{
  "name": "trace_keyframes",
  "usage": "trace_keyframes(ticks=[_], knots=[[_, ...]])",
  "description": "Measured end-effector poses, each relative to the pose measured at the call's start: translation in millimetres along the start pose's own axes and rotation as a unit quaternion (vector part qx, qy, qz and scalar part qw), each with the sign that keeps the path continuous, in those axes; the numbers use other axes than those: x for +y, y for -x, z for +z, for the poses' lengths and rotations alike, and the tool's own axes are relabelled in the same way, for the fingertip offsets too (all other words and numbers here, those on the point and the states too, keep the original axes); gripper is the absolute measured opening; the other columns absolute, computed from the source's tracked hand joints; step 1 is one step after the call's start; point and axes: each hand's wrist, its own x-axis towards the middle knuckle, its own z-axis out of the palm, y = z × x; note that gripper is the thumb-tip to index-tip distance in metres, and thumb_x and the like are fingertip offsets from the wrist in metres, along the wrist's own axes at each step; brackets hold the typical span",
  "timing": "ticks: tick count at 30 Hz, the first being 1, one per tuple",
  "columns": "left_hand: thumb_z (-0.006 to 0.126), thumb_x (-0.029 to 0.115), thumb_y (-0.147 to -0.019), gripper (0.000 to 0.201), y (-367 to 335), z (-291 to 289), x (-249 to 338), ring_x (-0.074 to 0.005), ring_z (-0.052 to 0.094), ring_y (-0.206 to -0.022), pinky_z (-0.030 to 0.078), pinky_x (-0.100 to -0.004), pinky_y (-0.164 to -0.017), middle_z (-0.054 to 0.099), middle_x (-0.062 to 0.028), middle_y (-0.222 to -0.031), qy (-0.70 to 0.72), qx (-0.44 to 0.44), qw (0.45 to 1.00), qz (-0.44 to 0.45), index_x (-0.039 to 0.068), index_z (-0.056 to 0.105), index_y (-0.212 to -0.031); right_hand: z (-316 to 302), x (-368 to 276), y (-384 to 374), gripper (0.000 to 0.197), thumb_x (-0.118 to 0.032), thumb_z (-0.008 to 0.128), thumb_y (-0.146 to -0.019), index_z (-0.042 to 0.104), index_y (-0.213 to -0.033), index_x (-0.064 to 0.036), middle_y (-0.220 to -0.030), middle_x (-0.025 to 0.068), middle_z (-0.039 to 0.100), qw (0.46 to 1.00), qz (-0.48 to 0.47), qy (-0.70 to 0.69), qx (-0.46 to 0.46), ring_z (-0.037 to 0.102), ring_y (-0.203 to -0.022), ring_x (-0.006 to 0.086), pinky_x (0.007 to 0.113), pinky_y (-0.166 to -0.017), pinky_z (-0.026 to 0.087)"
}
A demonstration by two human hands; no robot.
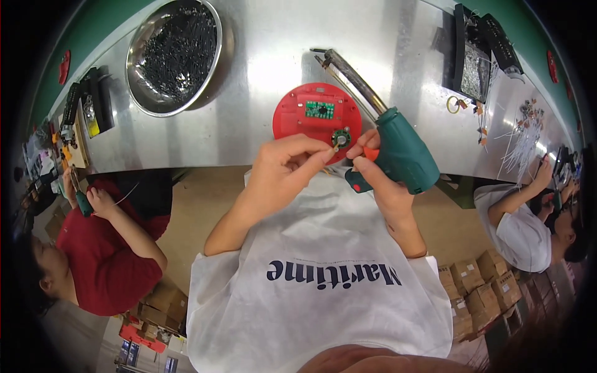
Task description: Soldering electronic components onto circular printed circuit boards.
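A round red plastic housing [287, 121] lies on the metal bench in front of me. It bears a small green circuit board [319, 110] and, nearer me, a round component with a green rim [341, 137]. At this component my left hand [283, 165] pinches a thin yellowish wire [336, 148]; much of it is hidden by the fingers. My right hand [388, 189] grips a green soldering gun [407, 152], its long metal barrel pointing away and to the left, above the bench beyond the housing. The right fingertips reach close to the housing's near right edge.
A steel bowl [214, 68] full of short black wires stands at the back left. A black tray [474, 68] and white wires [522, 140] lie to the right. Co-workers sit on the left [112, 248] and right [522, 230]. Cardboard boxes [482, 301] are stacked at lower right.
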Motion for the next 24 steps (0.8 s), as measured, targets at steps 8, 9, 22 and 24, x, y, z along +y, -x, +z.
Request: trace_keyframes(ticks=[8, 9, 22, 24], knots=[[0.068, 0.002, -0.092, 0.012, -4, 2, -1, -0.0194, 0.065, -0.074, 0.05, -0.0304, -0.067, 0.068, -0.0113, -0.086, -0.121, -0.071, 0.974, 0.177, -0.002, 0.073, -0.102, 11, -7, -8, 0.03, 0.014, 0.067, -0.086, 0.059, -0.112, 0.001, -0.102, 0.0086, 0.064, 0.996, -0.043, 0.078, -0.007, 0.063, -0.091, 0.0134, 0.029, -0.08, 0.054], [0.068, 0.002, -0.092, 0.012, -2, 1, 0, -0.0194, 0.065, -0.074, 0.05, -0.0304, -0.067, 0.068, -0.0113, -0.086, -0.132, -0.063, 0.973, 0.178, -0.002, 0.073, -0.102, 10, -5, -9, 0.03, 0.014, 0.067, -0.085, 0.06, -0.112, 0.0009, -0.102, 0.0089, 0.064, 0.996, -0.051, 0.073, -0.004, 0.063, -0.092, 0.0136, 0.03, -0.081, 0.054], [0.069, 0.004, -0.091, 0.012, 2, -6, 11, -0.018, 0.064, -0.073, 0.049, -0.0301, -0.065, 0.068, -0.009, -0.088, -0.125, -0.085, 0.981, 0.124, 0.0, 0.074, -0.102, 4, -3, -12, 0.03, 0.015, 0.067, -0.084, 0.06, -0.109, -0.0007, -0.108, 0.0097, 0.061, 0.999, -0.011, 0.015, -0.036, 0.063, -0.093, 0.0148, 0.03, -0.082, 0.053], [0.071, 0.004, -0.09, 0.01, 3, -20, 23, -0.0146, 0.064, -0.072, 0.049, -0.0285, -0.064, 0.069, -0.0076, -0.089, -0.162, 0.004, 0.97, 0.182, 0.001, 0.074, -0.099, 4, -2, -11, 0.03, 0.015, 0.067, -0.084, 0.06, -0.108, -0.001, -0.108, 0.0095, 0.061, 1.0, -0.009, 0.004, -0.021, 0.062, -0.093, 0.0143, 0.03, -0.082, 0.053]])
